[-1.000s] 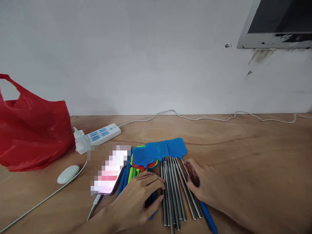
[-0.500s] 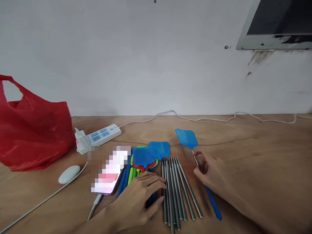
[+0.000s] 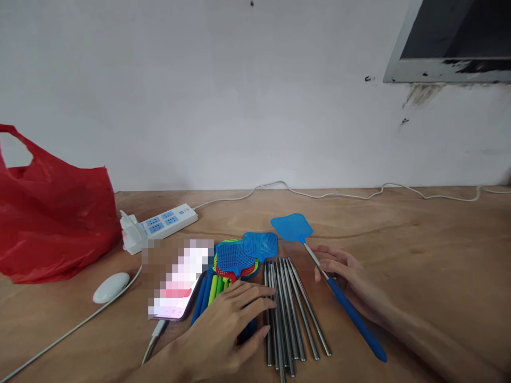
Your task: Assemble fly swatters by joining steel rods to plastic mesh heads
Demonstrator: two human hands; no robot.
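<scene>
My right hand is around the metal shaft of a blue fly swatter. The swatter's mesh head points up and left, and its blue grip slants down to the right. My left hand lies palm down, fingers apart, over blue and green handles, covering part of them. Its fingertips reach the left edge of a row of several metal rods. Beyond the left hand, loose swatter heads in blue, red and yellow-green overlap, with one more blue head on their right.
A phone with a lit, blurred screen lies left of the handles, its cable attached. Farther left are a white mouse-like object, a power strip and a red plastic bag. A white cord runs along the wall.
The fly swatter has turned, its head moving left and its grip end moving right. My right hand has changed its hold on the shaft. My left hand stays nearly still.
</scene>
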